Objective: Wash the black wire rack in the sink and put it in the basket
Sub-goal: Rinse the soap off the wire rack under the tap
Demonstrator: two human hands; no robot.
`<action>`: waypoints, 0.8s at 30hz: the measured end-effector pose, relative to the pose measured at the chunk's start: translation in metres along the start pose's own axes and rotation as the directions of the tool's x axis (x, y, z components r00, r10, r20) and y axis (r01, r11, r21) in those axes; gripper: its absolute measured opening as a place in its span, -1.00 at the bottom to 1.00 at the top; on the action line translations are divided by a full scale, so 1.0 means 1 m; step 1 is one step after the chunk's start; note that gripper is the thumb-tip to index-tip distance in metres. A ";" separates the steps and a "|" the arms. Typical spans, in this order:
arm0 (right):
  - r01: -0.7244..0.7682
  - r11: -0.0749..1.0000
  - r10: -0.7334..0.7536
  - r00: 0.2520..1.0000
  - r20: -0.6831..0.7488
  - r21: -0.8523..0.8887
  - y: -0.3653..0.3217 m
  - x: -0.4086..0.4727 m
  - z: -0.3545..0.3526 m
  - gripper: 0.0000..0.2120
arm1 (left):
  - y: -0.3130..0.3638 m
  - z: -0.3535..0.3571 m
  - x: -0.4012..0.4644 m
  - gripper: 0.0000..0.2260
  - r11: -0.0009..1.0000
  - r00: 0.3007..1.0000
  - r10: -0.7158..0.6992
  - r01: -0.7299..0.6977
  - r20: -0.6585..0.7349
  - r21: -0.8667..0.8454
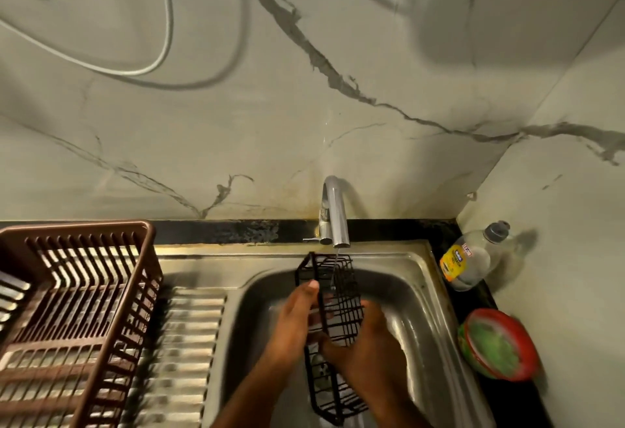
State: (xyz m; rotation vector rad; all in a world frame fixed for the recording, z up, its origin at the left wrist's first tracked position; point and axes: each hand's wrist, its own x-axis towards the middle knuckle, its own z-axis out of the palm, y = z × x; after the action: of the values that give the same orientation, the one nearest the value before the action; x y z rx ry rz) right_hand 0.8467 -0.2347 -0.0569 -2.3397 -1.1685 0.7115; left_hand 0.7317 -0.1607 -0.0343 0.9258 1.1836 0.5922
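The black wire rack (333, 295) is long and narrow and is held lengthwise over the steel sink (416, 295). Its far end sits under the chrome tap (334, 214), where a thin stream of water falls onto it. My left hand (296, 322) grips the rack's left side, thumb lying along the wire. My right hand (367, 349) wraps around the rack's right side near its middle. The rack's near end hangs below my hands. The brown plastic basket (84, 299) stands on the drainboard to the left, apart from both hands.
A ribbed steel drainboard (182, 343) lies between basket and sink. On the black counter at right stand a clear dish-soap bottle (473, 258) and a red-rimmed tub holding a green scrubber (499, 343). A marble-pattern wall rises behind; a white cable hangs upper left.
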 end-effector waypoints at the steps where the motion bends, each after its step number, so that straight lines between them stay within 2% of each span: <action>1: 0.026 0.999 -0.027 0.999 -0.018 -0.031 -0.006 -0.003 0.002 -0.02 | 0.006 0.007 0.000 -0.72 0.997 0.999 -0.039 0.039 0.007 -0.062; 4: 0.069 0.994 -0.073 0.997 -0.038 -0.086 -0.015 -0.005 0.010 0.00 | 0.015 0.013 0.008 -0.63 0.962 0.981 -0.178 0.158 -0.075 -0.222; 7: 0.136 0.990 -0.136 0.991 -0.012 -0.049 -0.006 -0.002 0.017 -0.04 | 0.017 0.006 0.013 -0.57 0.934 0.957 -0.268 0.231 -0.110 -0.271; 10: 0.224 0.974 -0.226 0.973 0.038 0.040 0.008 0.006 0.019 -0.16 | 0.014 -0.001 0.017 -0.56 0.945 0.949 -0.270 0.229 -0.161 -0.232; 12: 0.239 0.971 -0.238 0.965 0.107 -0.001 0.007 0.016 0.017 -0.09 | 0.009 0.001 0.016 -0.58 0.964 0.954 -0.237 0.207 -0.184 -0.166; 14: 0.239 0.971 -0.236 0.962 0.137 -0.001 -0.001 0.031 0.016 -0.12 | 0.005 0.007 0.015 -0.58 0.978 0.963 -0.197 0.180 -0.185 -0.105; 19: 0.321 0.945 -0.316 0.946 0.076 -0.058 -0.020 0.060 0.006 -0.15 | 0.014 0.017 0.026 -0.55 0.977 0.961 -0.174 0.141 -0.216 -0.163; 24: 0.410 0.898 -0.381 0.906 0.182 -0.158 -0.021 0.030 0.006 -0.17 | 0.015 0.018 0.041 -0.62 0.968 0.946 -0.209 0.164 -0.248 -0.192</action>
State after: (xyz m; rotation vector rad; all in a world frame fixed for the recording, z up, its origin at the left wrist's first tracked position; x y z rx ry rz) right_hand 0.8459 -0.1982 -0.0572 -2.1152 -1.7875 0.6528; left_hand 0.7619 -0.1246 -0.0409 0.5927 1.4215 0.6662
